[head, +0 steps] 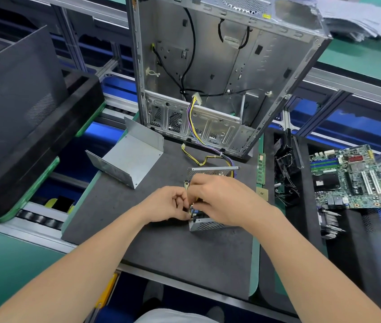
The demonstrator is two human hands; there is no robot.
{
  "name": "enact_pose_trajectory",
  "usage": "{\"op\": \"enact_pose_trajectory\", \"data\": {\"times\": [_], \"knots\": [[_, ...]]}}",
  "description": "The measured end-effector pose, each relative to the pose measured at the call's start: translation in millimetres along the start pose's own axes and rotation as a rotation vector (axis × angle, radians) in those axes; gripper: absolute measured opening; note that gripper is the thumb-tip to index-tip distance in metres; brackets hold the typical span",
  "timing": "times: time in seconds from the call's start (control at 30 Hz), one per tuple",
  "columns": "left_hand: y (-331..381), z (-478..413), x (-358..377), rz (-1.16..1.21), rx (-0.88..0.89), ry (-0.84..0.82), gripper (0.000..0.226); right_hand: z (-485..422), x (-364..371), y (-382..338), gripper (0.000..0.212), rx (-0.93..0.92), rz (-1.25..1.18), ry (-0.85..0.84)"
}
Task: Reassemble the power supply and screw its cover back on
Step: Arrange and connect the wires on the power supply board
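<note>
Left grip [168,203] and right grip [219,199] both curl tight onto the power supply [208,226]; cover [131,155] lies beyond-left, nearer left grip.

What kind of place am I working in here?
Probably an electronics assembly or repair line: a roller conveyor runs beside the work mat, a stripped computer case stands on it, and a bare motherboard lies to the right.

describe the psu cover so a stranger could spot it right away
Start at the open case standing at the far edge of the mat. Just left of its foot lies the cover: plain sheet metal folded into a U, no wires or mesh.
</note>
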State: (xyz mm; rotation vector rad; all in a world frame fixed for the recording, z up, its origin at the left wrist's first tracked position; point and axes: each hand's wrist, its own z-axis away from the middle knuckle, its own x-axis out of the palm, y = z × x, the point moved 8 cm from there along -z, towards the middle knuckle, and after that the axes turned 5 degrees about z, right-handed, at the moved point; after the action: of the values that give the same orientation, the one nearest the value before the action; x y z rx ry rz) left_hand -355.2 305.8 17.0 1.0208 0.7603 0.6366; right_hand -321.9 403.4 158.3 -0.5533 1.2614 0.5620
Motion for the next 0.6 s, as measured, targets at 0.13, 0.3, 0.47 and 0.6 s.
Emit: {"op": "enact_pose_trajectory", "data": {"times": [0.13,0.3,0.47,0.6], "knots": [[0.9,14.3,2.1,-0.052,0.128,0.088,0.03,-0.1,2.8,-11.0,0.016,-0.099,0.059,-0.046],[0.1,21.4,1.7,-0.062,0.192,0.24,0.025,-5.3,4.0,-7.9,0.019,-0.035,0.006,-0.018],[0.7,22.3,2.5,-0.07,0.213,0.236,0.02,-4.5,7.9,1.7,0.022,0.066,-0.116,0.0],[3.2,21.9,2.7,-0.099,0.217,0.242,0.018,-2.8,11.4,5.1,0.024,0.103,-0.155,0.02]]}}
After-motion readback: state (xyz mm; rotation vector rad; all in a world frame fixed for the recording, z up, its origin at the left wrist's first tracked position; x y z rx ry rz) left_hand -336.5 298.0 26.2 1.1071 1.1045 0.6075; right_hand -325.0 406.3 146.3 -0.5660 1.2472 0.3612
